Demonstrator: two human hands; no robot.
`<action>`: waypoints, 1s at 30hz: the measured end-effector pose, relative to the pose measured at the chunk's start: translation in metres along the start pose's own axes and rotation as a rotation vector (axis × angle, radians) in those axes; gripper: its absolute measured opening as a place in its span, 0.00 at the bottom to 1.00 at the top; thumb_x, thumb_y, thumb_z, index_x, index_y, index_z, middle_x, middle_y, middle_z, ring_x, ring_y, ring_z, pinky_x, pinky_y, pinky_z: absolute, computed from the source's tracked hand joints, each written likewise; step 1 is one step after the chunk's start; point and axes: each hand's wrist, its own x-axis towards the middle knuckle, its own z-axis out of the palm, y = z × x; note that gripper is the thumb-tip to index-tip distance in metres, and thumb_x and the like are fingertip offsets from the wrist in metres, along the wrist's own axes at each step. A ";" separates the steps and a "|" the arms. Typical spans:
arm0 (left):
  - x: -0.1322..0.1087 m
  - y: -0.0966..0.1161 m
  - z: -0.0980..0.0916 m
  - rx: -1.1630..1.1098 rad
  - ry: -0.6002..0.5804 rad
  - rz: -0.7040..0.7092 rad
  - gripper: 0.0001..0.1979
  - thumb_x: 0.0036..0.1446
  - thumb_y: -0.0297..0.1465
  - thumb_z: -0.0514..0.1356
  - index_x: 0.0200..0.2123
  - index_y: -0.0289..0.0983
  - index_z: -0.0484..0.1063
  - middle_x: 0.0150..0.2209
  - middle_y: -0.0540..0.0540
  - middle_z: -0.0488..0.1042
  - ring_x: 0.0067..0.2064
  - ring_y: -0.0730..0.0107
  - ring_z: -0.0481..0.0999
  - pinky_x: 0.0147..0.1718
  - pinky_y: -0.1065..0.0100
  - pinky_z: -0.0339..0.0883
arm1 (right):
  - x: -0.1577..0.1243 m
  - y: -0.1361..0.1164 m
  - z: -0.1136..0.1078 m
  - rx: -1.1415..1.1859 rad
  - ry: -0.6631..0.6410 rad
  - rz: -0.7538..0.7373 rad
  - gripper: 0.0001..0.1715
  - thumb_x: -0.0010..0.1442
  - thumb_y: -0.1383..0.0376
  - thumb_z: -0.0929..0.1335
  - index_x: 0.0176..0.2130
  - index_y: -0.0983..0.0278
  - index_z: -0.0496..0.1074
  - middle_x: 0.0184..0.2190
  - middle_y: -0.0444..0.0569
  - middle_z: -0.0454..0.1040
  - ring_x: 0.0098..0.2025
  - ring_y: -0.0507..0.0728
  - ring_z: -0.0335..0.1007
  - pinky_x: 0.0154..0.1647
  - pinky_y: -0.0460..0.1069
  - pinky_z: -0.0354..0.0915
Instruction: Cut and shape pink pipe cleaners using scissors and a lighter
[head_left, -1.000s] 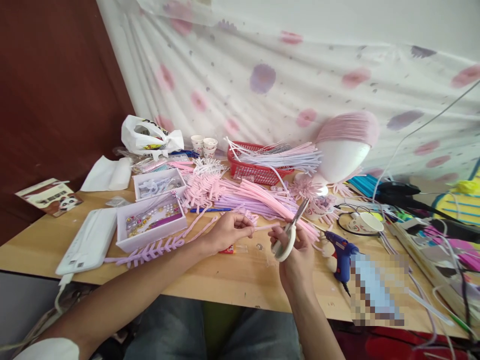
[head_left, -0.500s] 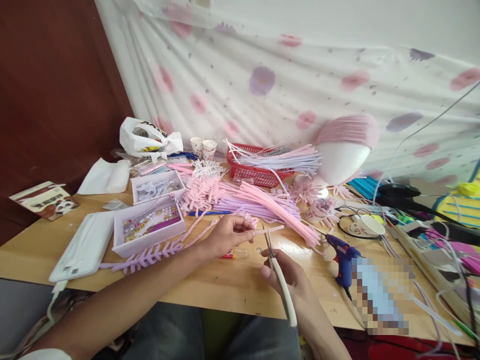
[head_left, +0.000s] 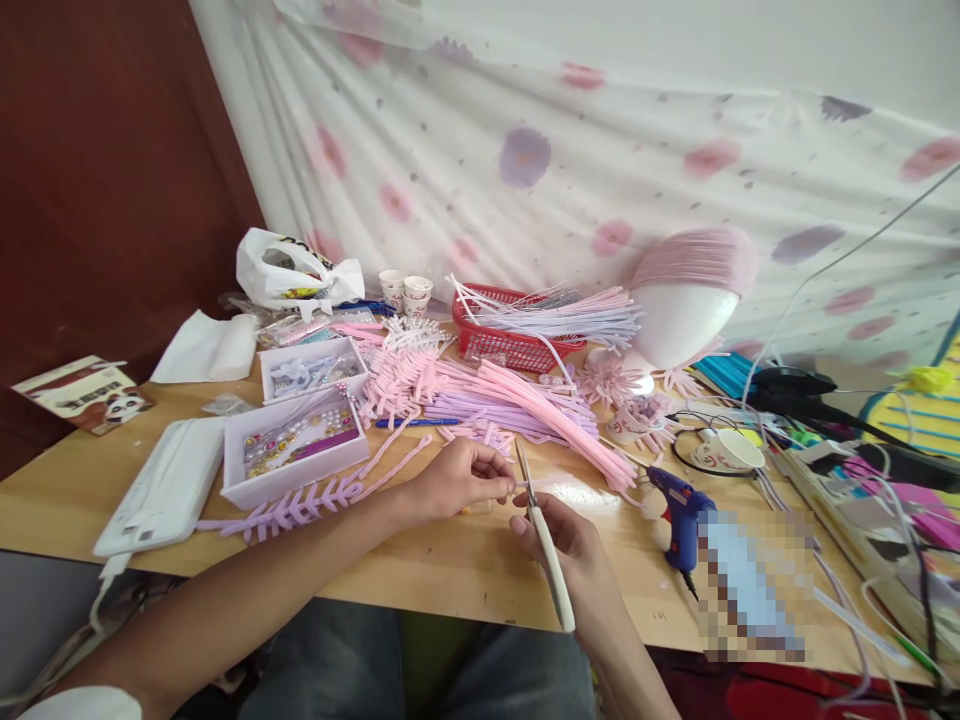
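My left hand point(head_left: 459, 480) is closed, with thumb and fingers pinching a short pale pink pipe cleaner point(head_left: 551, 482) whose free end points right. My right hand point(head_left: 574, 545) is wrapped round white-handled scissors point(head_left: 553, 565), blades pointing up and away from me. The blades stand beside my left fingertips, across the line of the pipe cleaner; whether they touch it I cannot tell. Behind my hands lie bundles of long pink pipe cleaners point(head_left: 555, 420) and purple ones point(head_left: 495, 409). A purple leafy sprig of pipe cleaner point(head_left: 300, 508) rests left of my left forearm.
A blue glue gun point(head_left: 681, 515) lies to the right, near paper cups point(head_left: 727, 452). White boxes of beads point(head_left: 296, 455) and a white power bank point(head_left: 161, 487) are on the left. At the back stand a red basket point(head_left: 499, 345) and a white head form point(head_left: 686, 315).
My left hand has shifted slightly down and right, bringing its fingertips closer to the scissors. My right hand and the scissors have moved a little left and up.
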 end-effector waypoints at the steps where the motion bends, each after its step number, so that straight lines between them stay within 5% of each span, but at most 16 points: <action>1: 0.000 -0.001 0.000 -0.004 -0.004 0.000 0.08 0.48 0.33 0.65 0.28 0.33 0.77 0.27 0.48 0.76 0.28 0.74 0.72 0.30 0.72 0.64 | 0.000 0.001 0.000 0.006 0.000 0.008 0.23 0.49 0.52 0.77 0.40 0.63 0.75 0.24 0.42 0.65 0.27 0.52 0.57 0.28 0.46 0.54; 18: 0.000 0.000 0.002 0.024 -0.044 -0.064 0.05 0.48 0.31 0.64 0.27 0.34 0.77 0.26 0.49 0.76 0.28 0.73 0.72 0.30 0.72 0.63 | -0.004 0.008 0.003 0.070 0.056 0.054 0.21 0.45 0.55 0.79 0.36 0.65 0.77 0.21 0.40 0.63 0.22 0.48 0.50 0.22 0.45 0.48; 25: 0.004 -0.009 0.000 -0.006 -0.005 -0.132 0.10 0.50 0.36 0.65 0.30 0.34 0.74 0.26 0.48 0.77 0.24 0.75 0.69 0.22 0.73 0.56 | -0.001 0.014 0.002 0.075 0.079 0.113 0.23 0.45 0.51 0.78 0.34 0.65 0.78 0.16 0.39 0.58 0.19 0.47 0.46 0.19 0.46 0.44; 30: 0.007 -0.010 -0.003 -0.268 0.115 -0.110 0.15 0.52 0.40 0.67 0.37 0.37 0.70 0.37 0.42 0.81 0.34 0.72 0.76 0.33 0.72 0.65 | -0.001 0.020 -0.003 0.230 0.139 0.099 0.28 0.49 0.48 0.76 0.41 0.67 0.77 0.16 0.39 0.59 0.18 0.49 0.51 0.18 0.45 0.47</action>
